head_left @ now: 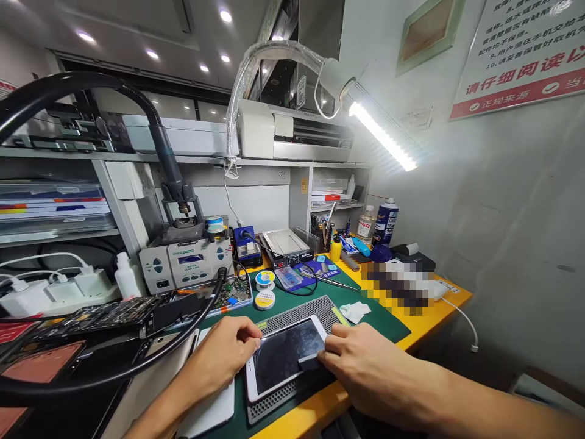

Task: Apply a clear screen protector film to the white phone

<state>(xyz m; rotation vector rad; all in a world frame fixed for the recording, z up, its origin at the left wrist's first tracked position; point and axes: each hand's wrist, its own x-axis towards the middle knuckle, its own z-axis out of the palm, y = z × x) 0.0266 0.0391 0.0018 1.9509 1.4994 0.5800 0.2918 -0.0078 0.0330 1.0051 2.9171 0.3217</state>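
A white-framed phone or small tablet (287, 353) with a dark, smudged screen lies at a slant on a grey perforated mat (269, 407). My left hand (228, 350) is at its upper left edge, fingers curled, thumb and forefinger close together by the frame; whether anything is between them is hidden. On the right side, my right hand (361, 360) pinches a small dark flat piece (309, 363), which lies over the lower right part of the screen.
Left of the mat lies a white flat device (214, 408), with a black hose (150, 366) curving nearby. Behind stand a grey control unit (189, 265), solder spools (265, 299) and a parts tray (235, 292). White tissue (355, 312) lies right, below a lit lamp (381, 135).
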